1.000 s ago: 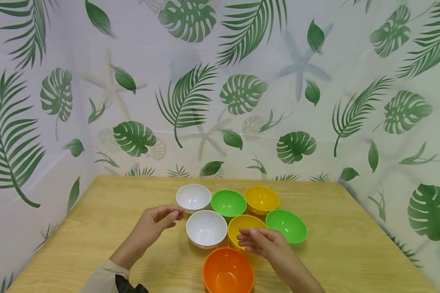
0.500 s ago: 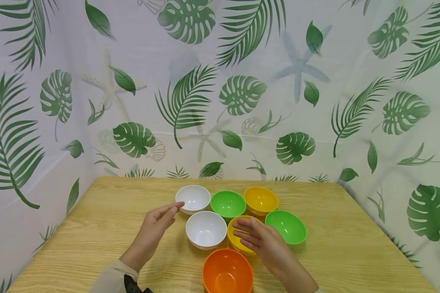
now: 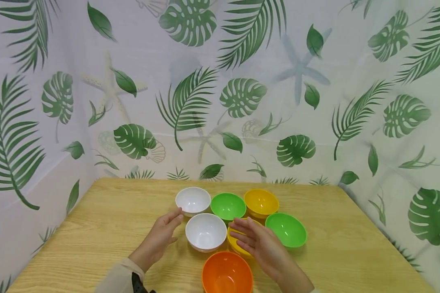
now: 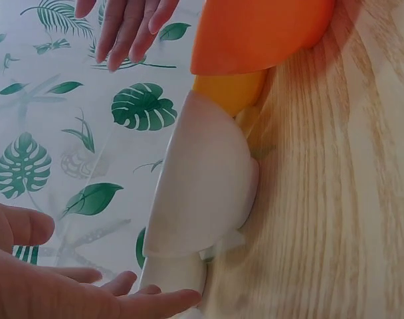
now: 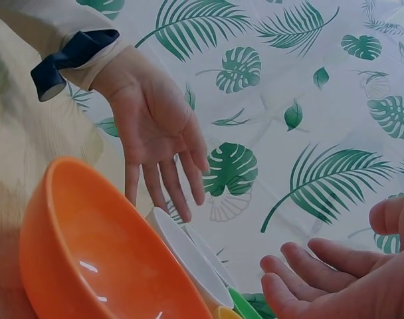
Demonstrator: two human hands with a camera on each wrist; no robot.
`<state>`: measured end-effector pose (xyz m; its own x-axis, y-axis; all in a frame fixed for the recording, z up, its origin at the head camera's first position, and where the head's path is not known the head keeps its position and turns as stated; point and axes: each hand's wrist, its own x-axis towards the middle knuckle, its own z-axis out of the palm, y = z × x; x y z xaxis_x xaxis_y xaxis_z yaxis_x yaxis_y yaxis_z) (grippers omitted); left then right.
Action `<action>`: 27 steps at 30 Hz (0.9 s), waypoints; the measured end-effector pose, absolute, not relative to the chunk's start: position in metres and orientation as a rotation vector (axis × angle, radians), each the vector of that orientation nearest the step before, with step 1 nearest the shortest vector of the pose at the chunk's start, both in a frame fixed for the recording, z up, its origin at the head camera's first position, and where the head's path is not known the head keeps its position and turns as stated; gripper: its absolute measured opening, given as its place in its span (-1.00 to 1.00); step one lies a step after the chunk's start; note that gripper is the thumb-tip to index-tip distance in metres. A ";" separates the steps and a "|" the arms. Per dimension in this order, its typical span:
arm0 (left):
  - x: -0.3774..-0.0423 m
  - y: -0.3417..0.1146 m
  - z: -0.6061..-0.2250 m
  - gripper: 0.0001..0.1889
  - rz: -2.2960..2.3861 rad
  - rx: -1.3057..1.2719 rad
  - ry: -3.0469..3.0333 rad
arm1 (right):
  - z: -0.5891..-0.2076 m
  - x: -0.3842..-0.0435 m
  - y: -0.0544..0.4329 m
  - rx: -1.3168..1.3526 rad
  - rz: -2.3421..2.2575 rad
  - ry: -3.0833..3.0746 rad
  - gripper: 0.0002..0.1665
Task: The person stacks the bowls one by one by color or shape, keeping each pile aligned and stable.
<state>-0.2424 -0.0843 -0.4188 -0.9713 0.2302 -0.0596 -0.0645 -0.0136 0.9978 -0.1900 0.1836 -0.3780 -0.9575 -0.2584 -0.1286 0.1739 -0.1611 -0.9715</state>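
Note:
In the head view my left hand [image 3: 157, 240] hovers just left of the nearer white bowl [image 3: 206, 232], fingers extended and holding nothing. My right hand [image 3: 260, 248] is held over the front yellow bowl [image 3: 234, 243], palm turned inward, fingers straight, and it covers much of that bowl. An orange bowl [image 3: 227, 272] stands closest to me, between the two wrists. Behind are a second white bowl [image 3: 192, 200], a green bowl [image 3: 228, 206] and another yellow bowl [image 3: 261, 202]. A second green bowl [image 3: 287, 230] sits right of my right hand. The right wrist view shows both palms facing each other.
The bowls stand close together on a wooden table [image 3: 95, 228], in rows that narrow toward me. A leaf-print cloth [image 3: 220, 101] hangs behind the table and along its sides. A dark strap [image 5: 79, 61] wraps my left sleeve.
My left hand moves right, toward the white bowls, and its fingers straighten. My right hand shifts slightly left and its fingers spread over the yellow bowl. The bowls stay in place.

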 end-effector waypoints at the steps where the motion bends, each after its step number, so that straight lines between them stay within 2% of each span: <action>1: -0.243 -0.083 -0.420 -0.39 2.084 0.174 2.032 | -0.379 -0.190 0.184 -0.089 -2.200 1.817 -0.13; 8: -0.246 -0.080 -0.428 -0.35 2.099 0.162 1.904 | -0.380 -0.191 0.182 -0.077 -2.206 1.808 -0.13; 13: -0.250 -0.076 -0.431 -0.37 2.077 0.159 1.870 | -0.380 -0.193 0.182 -0.071 -2.217 1.811 -0.13; 20: -0.248 -0.068 -0.439 -0.40 2.062 0.076 1.845 | -0.382 -0.193 0.181 -0.061 -2.208 1.782 -0.23; 27: -0.245 -0.062 -0.446 -0.44 2.101 0.109 1.805 | -0.390 -0.191 0.182 -0.074 -2.198 1.805 -0.20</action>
